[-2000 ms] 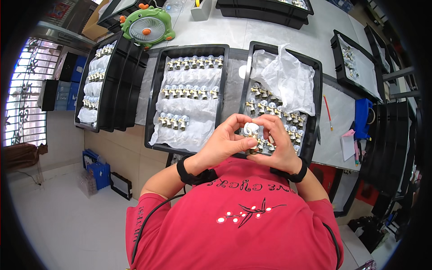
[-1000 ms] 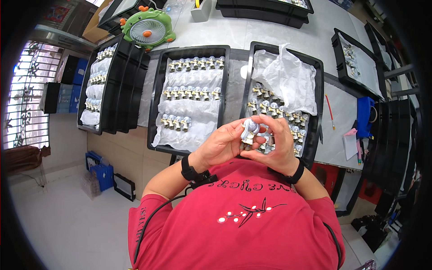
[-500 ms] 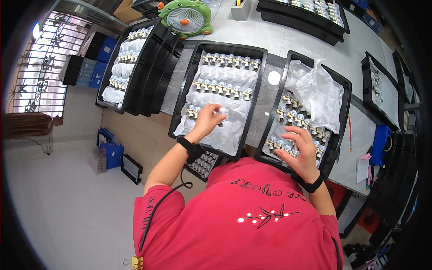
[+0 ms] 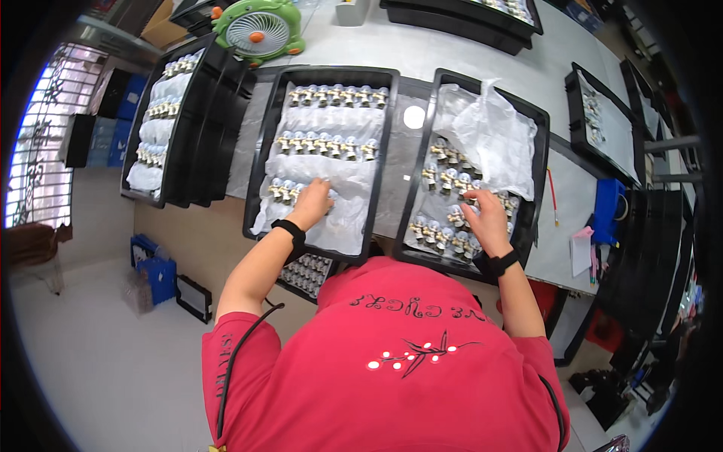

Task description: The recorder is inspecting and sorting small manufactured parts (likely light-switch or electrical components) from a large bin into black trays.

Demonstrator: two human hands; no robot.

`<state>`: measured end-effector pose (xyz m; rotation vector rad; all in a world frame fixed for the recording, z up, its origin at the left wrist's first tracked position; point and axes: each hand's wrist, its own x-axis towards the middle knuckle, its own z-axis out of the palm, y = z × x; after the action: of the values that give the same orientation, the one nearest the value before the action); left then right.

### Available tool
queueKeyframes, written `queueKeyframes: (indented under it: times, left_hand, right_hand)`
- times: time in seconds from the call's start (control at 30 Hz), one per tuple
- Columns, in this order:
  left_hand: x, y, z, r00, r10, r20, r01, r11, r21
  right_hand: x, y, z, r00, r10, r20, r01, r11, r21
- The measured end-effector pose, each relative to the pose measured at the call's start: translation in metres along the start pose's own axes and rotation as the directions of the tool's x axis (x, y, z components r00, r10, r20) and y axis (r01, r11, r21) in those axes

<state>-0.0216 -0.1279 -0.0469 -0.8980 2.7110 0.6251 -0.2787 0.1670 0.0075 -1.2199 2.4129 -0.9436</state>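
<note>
My left hand (image 4: 311,206) is at the near row in the middle black tray (image 4: 254,177), its fingertips pinched on a small figurine (image 4: 330,199) with a pale round head. Beside it, several like figurines (image 4: 282,190) stand on white tissue. Over the right black tray (image 4: 539,158), my right hand (image 4: 489,222) has thumb and forefinger drawn together at another figurine (image 4: 457,217); the fingers partly hide the contact. More figurines (image 4: 429,230) lie close together around that hand. Crumpled white tissue (image 4: 501,143) covers the tray's far part.
Stacked black trays (image 4: 215,128) stand tilted at the left, a green fan (image 4: 258,34) behind them. Another black tray (image 4: 467,29) is at the far edge. A tray (image 4: 610,128), a blue holder (image 4: 608,209) and a red thin tool (image 4: 553,197) are at the right.
My left hand has brought its figurine down to the end of the near row. My right hand's fingers have closed in among the figurines. The whole view has shifted.
</note>
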Motion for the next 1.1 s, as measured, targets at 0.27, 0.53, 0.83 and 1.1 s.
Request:
queueKeyframes:
  times: [0.27,0.53,0.83,1.1]
  left_hand:
    - [-0.004,0.011,-0.008,0.997,-0.075,-0.020,0.075,0.997,0.017]
    - [-0.024,0.099,-0.062,0.996,0.084,0.034,-0.040,0.740,-0.671]
    - [-0.046,0.194,-0.092,0.872,0.366,0.325,0.353,-0.010,-0.936]
    - [-0.056,0.211,-0.105,0.877,0.386,0.285,0.369,-0.163,-0.915]
  right_hand:
    - [-0.013,0.023,0.034,0.973,0.055,0.224,0.026,0.939,-0.343]
    - [0.004,0.002,0.018,0.942,0.133,0.309,-0.194,0.965,0.177]
    - [-0.005,-0.080,-0.036,0.961,-0.051,0.271,-0.187,0.600,0.778]
    - [-0.007,-0.093,-0.058,0.955,-0.160,0.249,-0.071,0.693,0.718]
